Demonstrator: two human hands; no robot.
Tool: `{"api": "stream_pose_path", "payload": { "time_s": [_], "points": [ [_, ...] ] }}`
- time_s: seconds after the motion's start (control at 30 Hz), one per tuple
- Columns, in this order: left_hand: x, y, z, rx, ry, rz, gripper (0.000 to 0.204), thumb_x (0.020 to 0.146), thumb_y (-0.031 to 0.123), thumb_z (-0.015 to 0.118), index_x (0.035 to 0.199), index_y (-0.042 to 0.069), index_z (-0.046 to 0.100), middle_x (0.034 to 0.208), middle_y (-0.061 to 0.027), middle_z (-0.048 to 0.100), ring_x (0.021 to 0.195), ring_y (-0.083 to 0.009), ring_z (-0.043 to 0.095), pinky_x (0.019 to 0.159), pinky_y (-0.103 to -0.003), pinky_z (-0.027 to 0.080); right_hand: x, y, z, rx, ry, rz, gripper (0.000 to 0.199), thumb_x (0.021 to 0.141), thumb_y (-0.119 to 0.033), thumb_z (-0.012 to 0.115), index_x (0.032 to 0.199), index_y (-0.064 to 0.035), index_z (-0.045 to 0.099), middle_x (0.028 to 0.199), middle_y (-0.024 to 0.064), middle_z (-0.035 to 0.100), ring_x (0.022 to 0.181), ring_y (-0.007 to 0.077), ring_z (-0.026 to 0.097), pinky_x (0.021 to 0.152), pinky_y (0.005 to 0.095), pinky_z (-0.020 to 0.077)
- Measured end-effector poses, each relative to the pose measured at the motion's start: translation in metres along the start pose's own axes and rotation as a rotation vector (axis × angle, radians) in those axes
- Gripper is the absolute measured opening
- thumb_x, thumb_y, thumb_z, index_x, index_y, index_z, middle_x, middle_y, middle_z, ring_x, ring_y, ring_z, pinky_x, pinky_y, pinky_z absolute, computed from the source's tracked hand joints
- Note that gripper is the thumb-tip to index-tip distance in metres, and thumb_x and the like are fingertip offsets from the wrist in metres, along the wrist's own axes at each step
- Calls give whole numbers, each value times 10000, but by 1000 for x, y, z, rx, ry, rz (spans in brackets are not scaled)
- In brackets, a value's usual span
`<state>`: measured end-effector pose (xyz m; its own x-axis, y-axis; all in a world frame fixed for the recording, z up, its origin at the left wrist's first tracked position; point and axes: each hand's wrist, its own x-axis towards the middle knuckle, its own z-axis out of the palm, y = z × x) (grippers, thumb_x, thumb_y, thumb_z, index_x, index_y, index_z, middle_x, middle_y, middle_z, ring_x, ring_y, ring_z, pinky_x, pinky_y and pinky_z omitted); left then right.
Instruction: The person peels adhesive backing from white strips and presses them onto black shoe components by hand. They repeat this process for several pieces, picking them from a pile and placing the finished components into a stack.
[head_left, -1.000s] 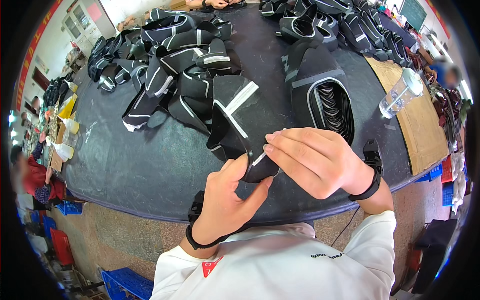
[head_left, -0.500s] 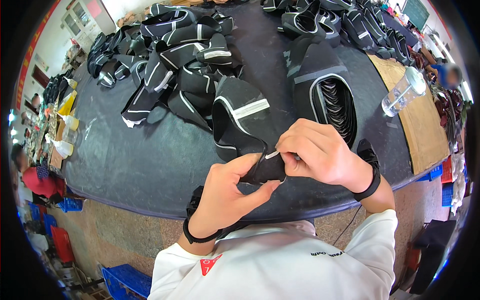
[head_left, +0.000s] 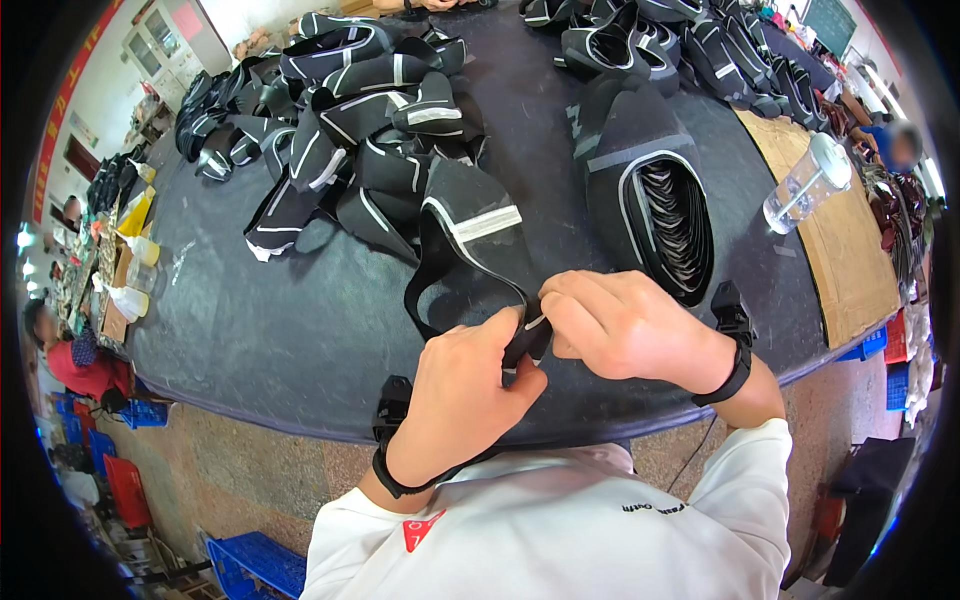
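Left side: white, translucent plastic squeeze bottle near the edge of the dark, smooth-covered table. Next, a loose heap of black, curved fabric-like pieces with pale edging.

Centre: the left hand is curled, thumb and forefinger nearly together, pinching the near end of a black, curved, sheet-like piece with a broad pale strip. This piece lies over the table in front of the person, its far end beside the heap; contact there cannot be told.

Right hand: fingers bunched, fingertips together at the piece's near edge, beside a narrow pale strip. Whether they grip strip or edge is hidden.

Handling (judged): light, soft, springy; bends readily, unlikely to break or slip. Best hold: a pinch at the near end, clear of the pale strips.

Right: long nested stack of black pieces, then clear plastic jug with a whitish lid, near a flat brown cardboard sheet.
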<state>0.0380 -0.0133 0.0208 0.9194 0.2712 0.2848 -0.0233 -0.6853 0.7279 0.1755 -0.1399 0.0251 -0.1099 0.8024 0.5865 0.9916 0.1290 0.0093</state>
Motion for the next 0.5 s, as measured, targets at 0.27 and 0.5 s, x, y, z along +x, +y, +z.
{"api": "stream_pose_path", "payload": {
  "time_s": [0.27,0.5],
  "points": [
    [0,7,0,8,42,-23,153,720,81,660,767,22,527,579,-133,550,515,-304,564,474,-370,431,8,-3,-9,-109,10,-45,263,580,-91,648,781,25,525,859,137,567,758,240,618,639,312,537],
    [0,-1,13,307,4,117,121,746,122,647,780,49,558,541,-91,531,485,-271,566,455,-368,441,1,7,-9,137,-166,-40,215,611,-78,645,742,1,494,794,111,522,685,247,588,568,319,505]
  ]
}}
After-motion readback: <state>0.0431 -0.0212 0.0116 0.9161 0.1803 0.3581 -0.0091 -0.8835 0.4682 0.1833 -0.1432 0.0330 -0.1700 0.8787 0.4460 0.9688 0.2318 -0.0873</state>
